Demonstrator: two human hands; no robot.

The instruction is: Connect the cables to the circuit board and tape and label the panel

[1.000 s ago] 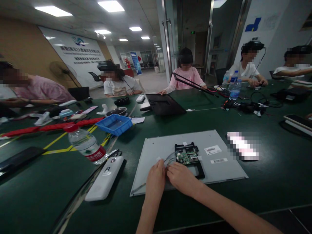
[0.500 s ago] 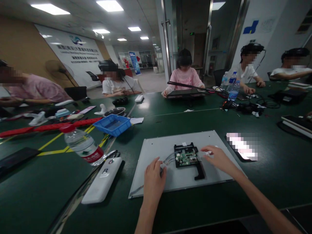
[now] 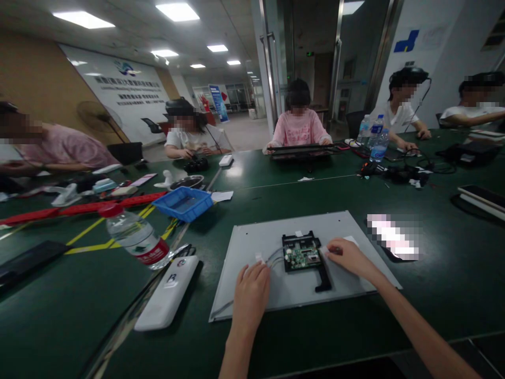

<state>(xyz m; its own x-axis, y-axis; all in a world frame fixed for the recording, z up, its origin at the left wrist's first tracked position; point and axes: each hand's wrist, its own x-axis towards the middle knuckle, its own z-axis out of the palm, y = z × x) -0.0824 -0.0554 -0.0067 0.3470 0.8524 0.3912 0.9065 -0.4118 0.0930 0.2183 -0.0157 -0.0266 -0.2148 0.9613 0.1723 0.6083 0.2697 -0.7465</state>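
Observation:
A light grey flat panel [image 3: 292, 297] lies on the table in front of me. On it sits a green circuit board [image 3: 303, 257] in a black plastic frame [image 3: 324, 278]. Grey wires [image 3: 275, 257] run from the board's left side toward my left hand [image 3: 251, 288], which rests fairly flat on the panel over them, thumb hidden. A small white piece [image 3: 259, 257] shows past its fingertips. My right hand [image 3: 349, 257] is pinched at the board's right edge on a small whitish piece of tape [image 3: 324, 251]. Another white piece [image 3: 350, 240] shows behind that hand.
Left of the panel are a white power bank [image 3: 168, 295], a tilted water bottle [image 3: 138, 237] and a blue tray [image 3: 183, 210]. A phone [image 3: 390, 237] lies to the right. Several co-workers sit around the green table [image 3: 260, 195], one holding a dark flat panel [image 3: 302, 151].
My right hand has closed into a pinch and dipped toward the board's edge. My left fingers have settled flatter over the wires. The co-worker opposite has lowered the dark panel.

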